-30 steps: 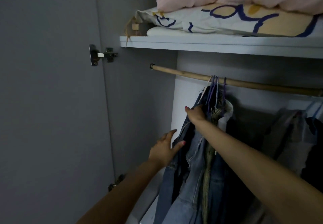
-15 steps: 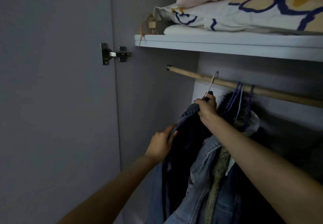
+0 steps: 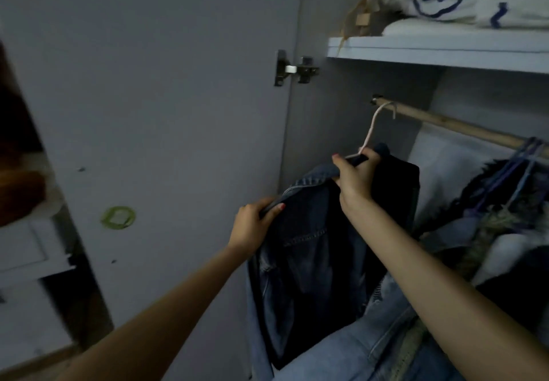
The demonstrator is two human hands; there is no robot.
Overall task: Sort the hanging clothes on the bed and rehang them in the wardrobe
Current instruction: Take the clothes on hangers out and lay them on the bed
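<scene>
Dark denim jacket at the far left end of the wardrobe rail, both hands on it.

The dark denim jacket (image 3: 320,232) hangs from a pale hanger (image 3: 372,126) whose hook sits over the wooden rail (image 3: 463,127) right at its left end, by the wardrobe's side wall. The right hand (image 3: 355,174) has its fingers clenched round the hanger's neck and the collar; the left hand (image 3: 255,226) pinches the jacket's shoulder edge. My guess is this piece is nearly rehung, needing only straightening. Other clothes (image 3: 505,217) crowd the rail further right, so part of the job looks done; the bed is out of sight, so what remains I cannot tell. Above, the shelf (image 3: 430,53) carries folded bedding (image 3: 463,3). The door (image 3: 163,113) stands open on its hinge (image 3: 295,68).
</scene>
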